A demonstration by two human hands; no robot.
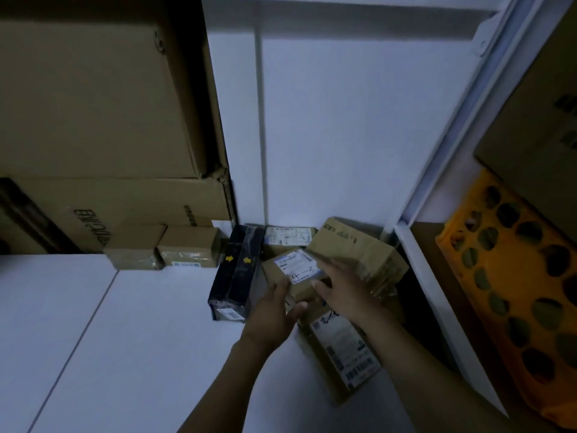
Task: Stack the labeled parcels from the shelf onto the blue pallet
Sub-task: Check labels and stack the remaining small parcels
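i am looking into a white shelf (140, 323) with boxes in it. at the 5 o'clock corner of the shelf floor there is a pile of parcels. the small parcel (290, 275) i hold sits on top of that pile. it is brown card with a white label (298, 265) on top, and the label has "4-3" written on it by hand. at its 9 o'clock lies a long black box (234, 273) with two yellow arrows. at its 2 o'clock is a bigger brown box (359, 253), tilted. at its 6 o'clock is a flat parcel (340, 351) with a big white label. two small brown boxes (162, 248) sit near the back at 9 o'clock, under big cardboard boxes (93, 98). an orange thing with dark holes (512, 276) is in the next bay at 3 o'clock. my left hand (273, 317) cups the near left corner of the small parcel, fingers curled. my right hand (340, 285) lies on its right side, thumb at the near edge. both hands press it between them.
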